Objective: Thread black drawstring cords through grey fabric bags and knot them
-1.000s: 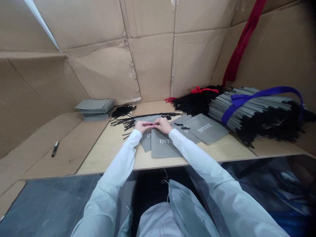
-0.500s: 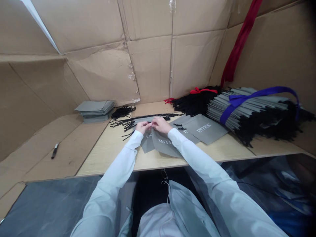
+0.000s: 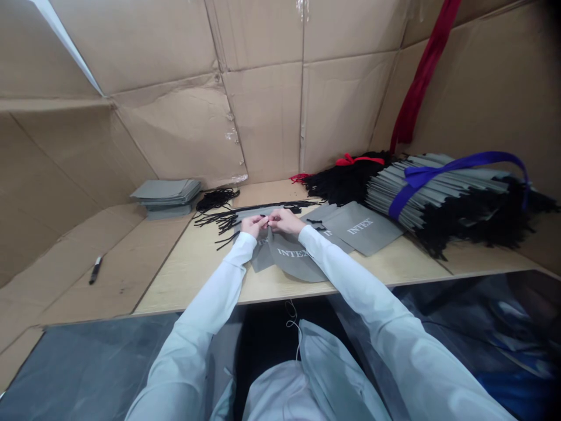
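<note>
White capitals on the grey pouch point(image 3: 294, 269) read "INTEX", upright to the wearer and slanting slightly down rightward. It lies over the bench point(image 3: 188, 280), its pinched upper corner pointing away from the wearer; bending and a sleeve point(image 3: 346, 278) hide its long axis. The left hand point(image 3: 254, 225) and right hand point(image 3: 284, 221) grip that corner, fingertips nearly meeting. A second pouch point(image 3: 362, 237), right, also reads "INTEX".
</note>
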Action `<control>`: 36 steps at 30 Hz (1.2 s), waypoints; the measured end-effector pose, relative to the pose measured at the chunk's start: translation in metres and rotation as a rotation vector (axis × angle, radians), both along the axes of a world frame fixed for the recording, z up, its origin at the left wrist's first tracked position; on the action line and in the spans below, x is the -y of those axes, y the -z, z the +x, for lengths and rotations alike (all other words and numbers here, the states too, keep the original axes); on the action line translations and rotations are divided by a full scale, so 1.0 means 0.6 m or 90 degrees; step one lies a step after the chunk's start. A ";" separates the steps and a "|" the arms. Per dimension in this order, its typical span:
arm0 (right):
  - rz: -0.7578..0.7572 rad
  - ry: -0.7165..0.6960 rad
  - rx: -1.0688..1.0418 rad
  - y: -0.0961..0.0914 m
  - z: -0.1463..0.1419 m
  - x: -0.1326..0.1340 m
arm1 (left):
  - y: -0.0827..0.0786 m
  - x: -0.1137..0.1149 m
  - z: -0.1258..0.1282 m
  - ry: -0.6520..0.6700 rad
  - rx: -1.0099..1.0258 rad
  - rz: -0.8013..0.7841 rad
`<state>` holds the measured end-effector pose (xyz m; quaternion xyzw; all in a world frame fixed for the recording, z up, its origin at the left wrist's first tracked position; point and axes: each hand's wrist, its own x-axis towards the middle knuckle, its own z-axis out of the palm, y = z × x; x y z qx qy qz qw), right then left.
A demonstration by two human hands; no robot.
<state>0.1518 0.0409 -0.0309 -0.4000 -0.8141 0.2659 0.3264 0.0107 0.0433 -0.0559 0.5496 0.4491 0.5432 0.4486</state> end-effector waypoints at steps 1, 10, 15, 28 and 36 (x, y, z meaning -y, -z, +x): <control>0.012 0.002 0.011 0.000 0.001 0.000 | 0.000 0.000 0.001 -0.003 0.007 -0.003; 0.074 0.040 0.101 0.007 -0.008 0.005 | 0.003 -0.001 0.004 -0.038 0.046 -0.054; 0.147 0.063 0.150 0.001 -0.017 0.015 | -0.005 -0.001 -0.002 -0.031 0.151 -0.085; 0.219 0.205 0.232 -0.002 -0.038 0.044 | -0.031 0.022 -0.010 -0.058 0.170 -0.088; 0.264 0.175 0.253 -0.007 -0.041 0.049 | -0.022 0.005 -0.012 -0.127 0.209 -0.087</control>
